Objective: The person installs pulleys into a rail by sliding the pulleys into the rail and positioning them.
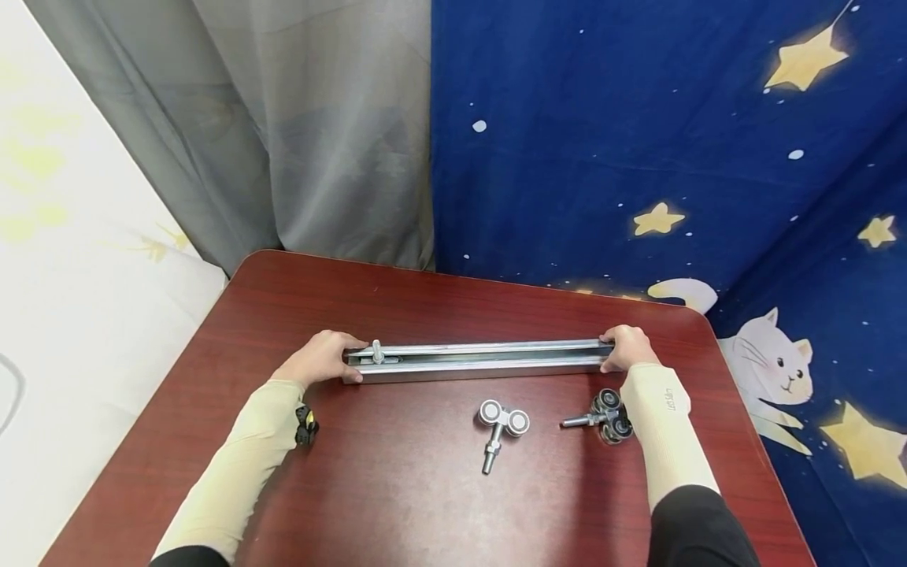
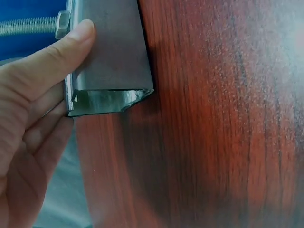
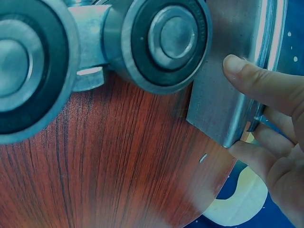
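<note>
A long metal track (image 1: pixel 482 367) with a slot along its top lies across the table, slot facing up. At its left end my left hand (image 1: pixel 322 358) grips it, thumb on the near wall and fingers behind. My right hand (image 1: pixel 627 348) holds the right end in the same way. Inside the slot near the left end sits a roller, mostly hidden, with its threaded bolt (image 2: pixel 28 26) standing up out of the track. A roller hanger (image 1: pixel 498 429) with wheels and a bolt lies in front of the track. Another roller hanger (image 1: pixel 605 417) lies beside my right forearm.
The reddish-brown wooden table (image 1: pixel 411 465) has rounded far corners. Behind it hang a grey curtain (image 1: pixel 340 142) and a blue star-patterned curtain (image 1: pixel 567 157). A white cloth surface (image 1: pixel 85 236) is at the left.
</note>
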Action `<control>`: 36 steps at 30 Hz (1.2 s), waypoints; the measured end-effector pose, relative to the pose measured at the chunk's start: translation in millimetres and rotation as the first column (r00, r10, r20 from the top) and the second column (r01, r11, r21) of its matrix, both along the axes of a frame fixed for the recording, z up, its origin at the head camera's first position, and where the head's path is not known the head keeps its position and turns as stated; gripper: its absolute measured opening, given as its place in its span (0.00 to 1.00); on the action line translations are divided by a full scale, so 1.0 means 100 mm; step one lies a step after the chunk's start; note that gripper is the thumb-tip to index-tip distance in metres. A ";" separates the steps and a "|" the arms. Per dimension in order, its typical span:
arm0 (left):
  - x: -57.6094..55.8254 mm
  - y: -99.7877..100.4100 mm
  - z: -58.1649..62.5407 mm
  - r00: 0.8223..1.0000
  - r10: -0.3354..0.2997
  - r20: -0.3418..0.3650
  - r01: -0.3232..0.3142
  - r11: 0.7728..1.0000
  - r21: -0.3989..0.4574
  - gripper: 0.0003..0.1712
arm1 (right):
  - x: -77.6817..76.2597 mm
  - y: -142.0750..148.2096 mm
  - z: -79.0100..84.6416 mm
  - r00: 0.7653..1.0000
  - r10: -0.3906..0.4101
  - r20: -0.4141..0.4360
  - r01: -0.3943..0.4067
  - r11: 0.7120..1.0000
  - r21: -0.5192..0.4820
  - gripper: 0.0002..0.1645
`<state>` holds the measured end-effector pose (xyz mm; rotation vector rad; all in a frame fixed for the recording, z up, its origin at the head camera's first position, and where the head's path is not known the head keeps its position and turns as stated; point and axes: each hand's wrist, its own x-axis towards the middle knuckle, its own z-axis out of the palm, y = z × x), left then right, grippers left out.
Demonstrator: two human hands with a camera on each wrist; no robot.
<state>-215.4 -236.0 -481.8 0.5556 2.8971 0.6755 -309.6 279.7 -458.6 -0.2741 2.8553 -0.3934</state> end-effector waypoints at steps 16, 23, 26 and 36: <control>-0.01 0.10 0.09 0.995 0.092 0.043 -0.087 0.990 -0.107 0.32 | 0.03 -0.02 -0.02 0.999 0.020 0.025 -0.021 0.999 0.036 0.36; -0.02 0.09 0.07 0.996 0.085 0.039 -0.080 0.991 -0.111 0.33 | 0.01 -0.10 0.04 0.994 0.073 0.079 -0.082 0.989 0.120 0.35; -0.03 0.09 0.06 0.997 0.067 0.026 -0.064 0.992 -0.106 0.33 | 0.01 -0.14 0.09 0.991 0.091 0.099 -0.106 0.982 0.154 0.36; -0.03 0.08 0.08 0.996 0.075 0.042 -0.070 0.991 -0.112 0.32 | -0.06 -0.71 0.24 0.919 0.390 0.066 -0.395 0.911 0.116 0.38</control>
